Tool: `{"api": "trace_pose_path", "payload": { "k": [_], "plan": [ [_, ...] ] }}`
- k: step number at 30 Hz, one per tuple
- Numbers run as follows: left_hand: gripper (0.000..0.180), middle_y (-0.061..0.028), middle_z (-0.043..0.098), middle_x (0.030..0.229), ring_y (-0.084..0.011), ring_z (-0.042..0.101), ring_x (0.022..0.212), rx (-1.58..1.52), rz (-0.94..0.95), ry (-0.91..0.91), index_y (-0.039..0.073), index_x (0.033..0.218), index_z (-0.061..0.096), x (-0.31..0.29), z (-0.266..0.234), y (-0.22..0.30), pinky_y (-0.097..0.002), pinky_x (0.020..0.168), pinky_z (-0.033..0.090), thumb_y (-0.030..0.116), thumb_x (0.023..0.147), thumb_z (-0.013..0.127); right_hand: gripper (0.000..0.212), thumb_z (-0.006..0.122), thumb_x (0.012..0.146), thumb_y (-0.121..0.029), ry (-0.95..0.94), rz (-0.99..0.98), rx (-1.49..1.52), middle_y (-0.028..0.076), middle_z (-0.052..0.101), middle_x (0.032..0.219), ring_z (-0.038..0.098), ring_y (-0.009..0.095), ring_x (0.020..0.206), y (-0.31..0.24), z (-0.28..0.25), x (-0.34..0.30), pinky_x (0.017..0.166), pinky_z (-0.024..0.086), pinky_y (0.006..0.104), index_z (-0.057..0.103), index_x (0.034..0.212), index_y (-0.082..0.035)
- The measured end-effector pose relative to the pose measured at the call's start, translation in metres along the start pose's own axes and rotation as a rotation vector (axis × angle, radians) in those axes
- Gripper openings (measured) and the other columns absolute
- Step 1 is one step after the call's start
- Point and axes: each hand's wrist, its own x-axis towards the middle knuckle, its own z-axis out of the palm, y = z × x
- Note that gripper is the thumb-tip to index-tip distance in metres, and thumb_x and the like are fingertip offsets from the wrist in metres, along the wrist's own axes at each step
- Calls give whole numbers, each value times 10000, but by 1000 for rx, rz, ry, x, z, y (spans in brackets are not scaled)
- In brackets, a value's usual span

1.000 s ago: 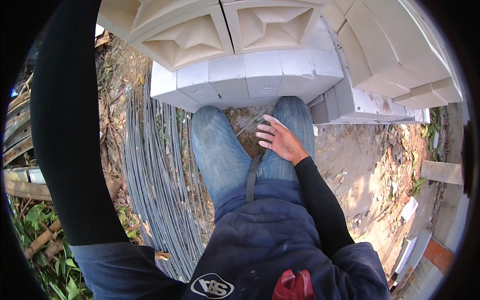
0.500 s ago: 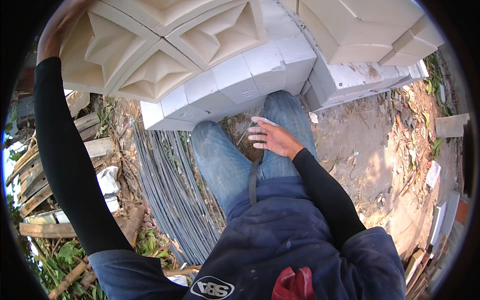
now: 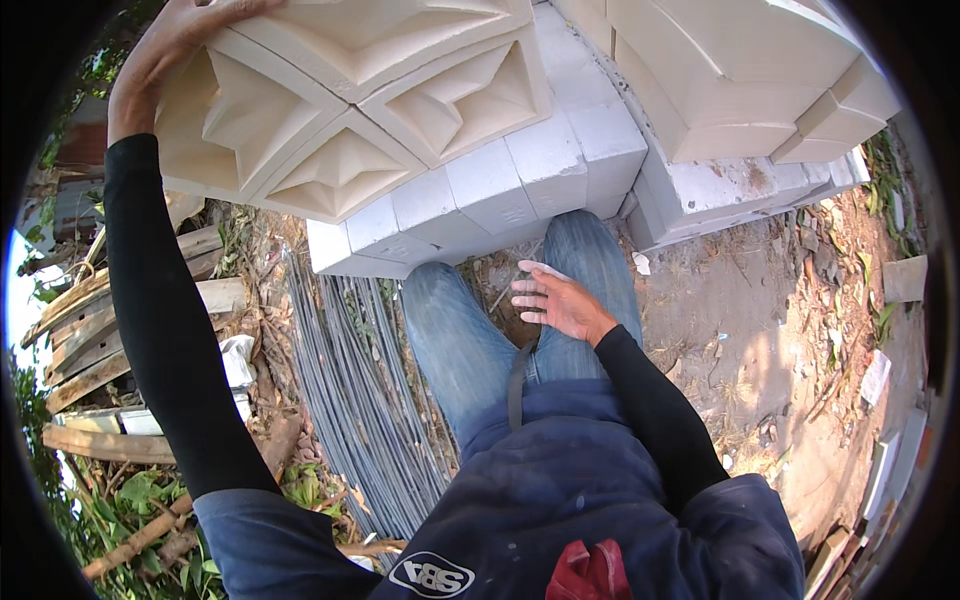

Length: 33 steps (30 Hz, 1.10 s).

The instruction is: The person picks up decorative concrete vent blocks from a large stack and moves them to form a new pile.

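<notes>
At the upper left, my left hand [image 3: 165, 60] wraps over the outer corner of a cream decorative concrete block [image 3: 345, 95] with sunken star-like facets. Its fingers lie along the block's upper edge, partly cut off by the picture's rim. That block stands on a row of white blocks [image 3: 480, 190]. My right hand [image 3: 565, 303] hangs in front of my right thigh, fingers apart, holding nothing; pale dust whitens the fingertips.
More cream blocks [image 3: 740, 80] are stacked at the upper right on a white block base [image 3: 700, 195]. Grey rods [image 3: 365, 390] lie bundled by my left leg. Wooden planks [image 3: 90, 350] are piled at far left. Bare dirt [image 3: 710, 310] with litter spreads to the right.
The whole view has shifted slightly, so the blocks appear lower and further right. More of my left hand shows, still at the block's corner. My right hand keeps its pose.
</notes>
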Motion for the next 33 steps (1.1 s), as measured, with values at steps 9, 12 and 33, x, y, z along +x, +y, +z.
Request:
{"api": "trace_pose_path", "payload": {
  "k": [9,12,33],
  "plan": [
    [863,-105,713,1195,-184,643,1102,33,-74,74,-16,1312,643,1,-9,-10,-316,971,482,451,650,942,469,569,1064,-350,-17,16,11,90,589,1311,609,241,1150,0,5,0,926,527,420,461,1489,-183],
    [1058,-172,672,1280,-261,643,1176,161,62,97,12,1454,549,21,-11,-61,-337,1058,448,597,642,893,466,562,1067,-337,17,2,5,94,590,1323,608,247,1152,-4,1,-3,938,524,421,456,1493,-180],
    [1289,-283,691,1201,-390,703,1083,325,97,416,-61,1326,638,27,2,-82,-385,964,554,808,396,840,361,739,890,-110,403,-1793,-1704,165,691,1121,650,365,1020,-249,312,-12,890,530,430,667,1228,-7]
  ]
}}
